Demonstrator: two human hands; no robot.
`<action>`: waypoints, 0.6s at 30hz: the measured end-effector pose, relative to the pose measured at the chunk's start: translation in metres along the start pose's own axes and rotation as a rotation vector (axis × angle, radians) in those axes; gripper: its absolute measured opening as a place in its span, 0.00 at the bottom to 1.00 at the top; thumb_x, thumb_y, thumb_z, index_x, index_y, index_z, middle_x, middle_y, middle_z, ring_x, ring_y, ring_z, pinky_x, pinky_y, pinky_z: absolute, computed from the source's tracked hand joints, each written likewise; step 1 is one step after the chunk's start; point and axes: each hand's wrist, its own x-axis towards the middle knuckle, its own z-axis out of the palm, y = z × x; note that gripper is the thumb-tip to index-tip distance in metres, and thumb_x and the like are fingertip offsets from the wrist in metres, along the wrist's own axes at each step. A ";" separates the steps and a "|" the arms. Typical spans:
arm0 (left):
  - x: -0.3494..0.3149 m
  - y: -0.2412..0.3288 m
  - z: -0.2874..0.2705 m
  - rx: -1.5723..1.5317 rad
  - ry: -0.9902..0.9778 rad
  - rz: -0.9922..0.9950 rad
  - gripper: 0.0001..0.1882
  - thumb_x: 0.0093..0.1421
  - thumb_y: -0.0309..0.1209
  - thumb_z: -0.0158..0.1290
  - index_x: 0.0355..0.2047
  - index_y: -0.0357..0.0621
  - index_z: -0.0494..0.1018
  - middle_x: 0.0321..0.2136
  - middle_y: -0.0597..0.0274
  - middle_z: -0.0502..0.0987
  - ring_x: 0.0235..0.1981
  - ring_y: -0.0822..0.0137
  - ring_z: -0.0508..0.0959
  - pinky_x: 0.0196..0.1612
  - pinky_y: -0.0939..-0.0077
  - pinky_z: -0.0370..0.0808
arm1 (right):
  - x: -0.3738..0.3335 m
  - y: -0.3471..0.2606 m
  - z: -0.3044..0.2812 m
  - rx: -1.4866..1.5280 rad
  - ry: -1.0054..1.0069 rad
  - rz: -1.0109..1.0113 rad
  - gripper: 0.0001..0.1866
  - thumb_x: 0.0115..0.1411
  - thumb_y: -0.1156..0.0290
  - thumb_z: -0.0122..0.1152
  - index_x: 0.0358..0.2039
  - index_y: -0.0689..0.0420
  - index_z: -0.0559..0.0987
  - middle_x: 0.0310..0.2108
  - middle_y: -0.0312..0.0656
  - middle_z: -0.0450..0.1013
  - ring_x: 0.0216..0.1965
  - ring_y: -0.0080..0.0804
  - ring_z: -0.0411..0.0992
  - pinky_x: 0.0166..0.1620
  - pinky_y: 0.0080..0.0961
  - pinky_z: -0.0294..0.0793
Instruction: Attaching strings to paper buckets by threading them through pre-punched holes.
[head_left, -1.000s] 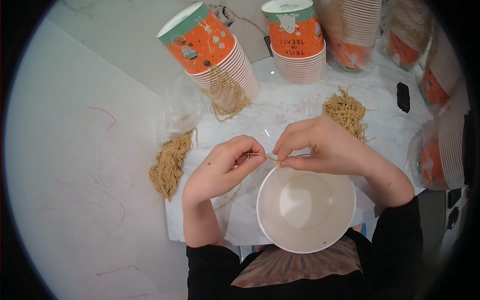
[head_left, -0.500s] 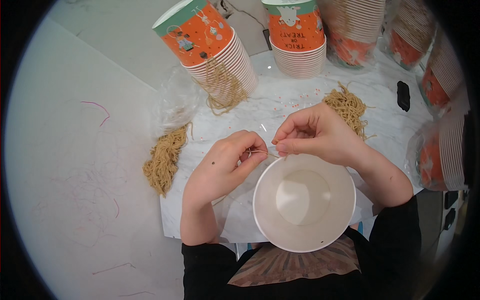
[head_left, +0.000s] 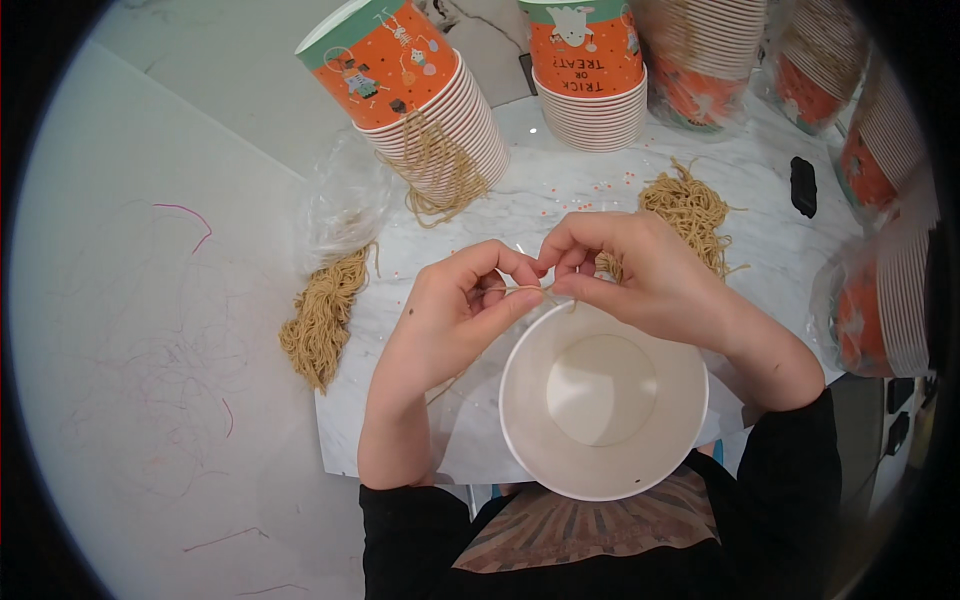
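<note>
Just above the middle of the frame, the left hand (head_left: 455,315) has its thumb and index finger pinching a thin, tan, twisted cord (head_left: 512,289). The right hand (head_left: 640,270) meets it there, thumb and fingertips bunched close at the cord (whether they grip it, I cannot tell). Right below the fingertips, at centre, stands a round, white-walled paper bucket (head_left: 523,420), its mouth toward the camera. A short bit of the cord shows at its upper rim, under the right hand.

On the white, grey-veined marble-look tabletop (head_left: 520,175) lie two loose bundles: a long hank of tan cord (head_left: 325,325) at left of centre, by a crumpled clear plastic bag (head_left: 345,200), and a tangled heap of tan cord (head_left: 695,215), upper right of centre, partly behind the right hand. Toward the upper left leans a nested stack of orange-and-green printed paper buckets (head_left: 385,65), tan strands draped over its rims; a second, upside-down stack (head_left: 588,65) stands at top centre. A small black oblong object (head_left: 803,187) lies at upper right.
</note>
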 end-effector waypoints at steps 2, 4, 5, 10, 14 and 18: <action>0.001 -0.001 0.001 -0.089 -0.025 -0.029 0.06 0.61 0.25 0.63 0.36 0.40 0.77 0.24 0.77 0.71 0.22 0.86 0.62 0.25 0.86 0.61 | 0.000 -0.001 -0.001 -0.002 -0.007 0.008 0.08 0.60 0.78 0.64 0.40 0.63 0.79 0.31 0.38 0.77 0.34 0.24 0.76 0.41 0.23 0.75; 0.002 0.001 0.003 -0.245 -0.041 -0.072 0.05 0.62 0.24 0.62 0.35 0.37 0.76 0.25 0.77 0.73 0.24 0.88 0.66 0.27 0.88 0.63 | 0.000 -0.002 -0.001 -0.003 -0.016 0.015 0.08 0.60 0.78 0.64 0.39 0.63 0.77 0.31 0.38 0.77 0.34 0.24 0.76 0.41 0.23 0.75; 0.003 0.001 0.004 -0.245 -0.043 -0.072 0.05 0.62 0.24 0.62 0.35 0.37 0.76 0.25 0.77 0.73 0.24 0.88 0.66 0.27 0.88 0.63 | -0.001 -0.001 -0.001 -0.003 -0.035 0.012 0.08 0.60 0.78 0.64 0.39 0.63 0.77 0.31 0.38 0.77 0.34 0.24 0.76 0.41 0.23 0.75; 0.005 0.000 0.004 -0.333 -0.059 -0.090 0.06 0.60 0.21 0.63 0.34 0.38 0.76 0.28 0.74 0.77 0.28 0.88 0.71 0.30 0.91 0.67 | -0.002 0.000 -0.001 -0.051 -0.066 -0.025 0.08 0.59 0.78 0.64 0.39 0.62 0.76 0.31 0.37 0.76 0.34 0.24 0.75 0.39 0.23 0.75; 0.005 0.000 0.005 -0.367 -0.005 -0.082 0.07 0.60 0.21 0.62 0.38 0.36 0.77 0.28 0.74 0.77 0.27 0.88 0.70 0.29 0.91 0.66 | -0.005 -0.004 -0.002 -0.162 -0.021 -0.072 0.08 0.57 0.78 0.62 0.38 0.60 0.75 0.30 0.40 0.76 0.34 0.35 0.76 0.37 0.31 0.75; 0.003 0.000 0.005 -0.293 -0.103 -0.162 0.12 0.60 0.22 0.60 0.44 0.33 0.79 0.27 0.77 0.76 0.25 0.89 0.67 0.28 0.90 0.64 | -0.007 -0.005 0.000 -0.219 0.037 -0.145 0.08 0.54 0.78 0.61 0.35 0.57 0.74 0.28 0.42 0.76 0.35 0.44 0.76 0.38 0.39 0.73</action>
